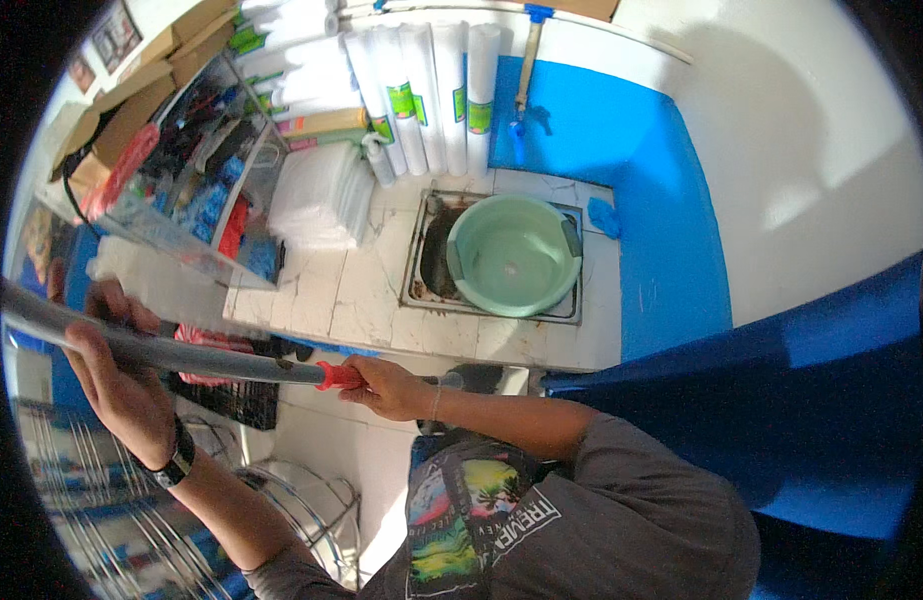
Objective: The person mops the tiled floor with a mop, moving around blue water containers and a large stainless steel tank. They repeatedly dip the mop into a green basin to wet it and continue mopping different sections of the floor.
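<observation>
A long grey pole [228, 360] with a red collar [337, 376] crosses the view from the left edge to below the counter. My right hand [382, 388] is closed around the pole at the red collar. Further along the pole, my left hand [123, 375] is raised against it, with its fingers spread and partly curled around and behind the shaft; how firmly it grips is not clear. The pole's far left end runs out of view. Beyond the pole, a pale green plastic basin [515, 259] sits over a dirty metal sink [435, 255].
White plastic rolls [446, 97] stand behind the sink, beside stacked white folded material [319, 195]. A clear shelf unit [183, 247] is at the left. Below are a black crate [244, 405] and wire racks [101, 487]. A blue curtain [821, 390] hangs right.
</observation>
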Motion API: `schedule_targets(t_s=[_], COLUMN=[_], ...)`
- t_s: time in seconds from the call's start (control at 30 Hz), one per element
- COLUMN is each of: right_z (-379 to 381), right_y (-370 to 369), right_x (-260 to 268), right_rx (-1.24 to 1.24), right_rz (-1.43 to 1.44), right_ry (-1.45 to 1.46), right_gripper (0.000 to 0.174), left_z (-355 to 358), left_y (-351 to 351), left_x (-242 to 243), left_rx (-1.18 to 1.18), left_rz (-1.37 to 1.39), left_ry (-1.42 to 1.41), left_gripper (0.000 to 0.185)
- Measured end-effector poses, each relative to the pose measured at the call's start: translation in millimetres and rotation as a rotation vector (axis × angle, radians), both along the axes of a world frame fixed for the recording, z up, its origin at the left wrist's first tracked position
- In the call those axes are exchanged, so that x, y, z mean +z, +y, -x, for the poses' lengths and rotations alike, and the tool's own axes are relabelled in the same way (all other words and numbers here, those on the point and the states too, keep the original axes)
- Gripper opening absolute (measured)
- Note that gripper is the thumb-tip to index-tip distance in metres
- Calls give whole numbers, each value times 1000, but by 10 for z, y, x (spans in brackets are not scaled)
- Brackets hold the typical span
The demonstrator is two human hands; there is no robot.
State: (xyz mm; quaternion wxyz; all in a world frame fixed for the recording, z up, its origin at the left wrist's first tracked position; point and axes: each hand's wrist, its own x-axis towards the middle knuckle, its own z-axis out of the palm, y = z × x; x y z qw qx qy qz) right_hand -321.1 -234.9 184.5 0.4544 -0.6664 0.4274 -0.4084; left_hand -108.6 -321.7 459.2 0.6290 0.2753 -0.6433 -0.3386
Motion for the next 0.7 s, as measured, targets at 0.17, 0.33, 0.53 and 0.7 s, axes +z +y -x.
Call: schedule_targets(t_s=[0.17,0.33,0.53,0.7], right_z=[384,823,1091,1517], right_y=[-164,-314,-551,-317], right_x=[972,1920,2908,3770], right_rx=[-134,-450,-722,-778], right_rz=[182,422,697,914], right_ry=[0,-57,-90,156], right_gripper=[45,39,43,43], left_z=[273,955,1831,2480], left_y=[-211,563,545,153], left_x=[-1109,-2808,-2828,-2084], left_rx=[-187,-322,-360,-350], left_rz=[-74,-167,-198,120], left_ry=[-134,-548,-241,-142], left_gripper=[86,85,63,53])
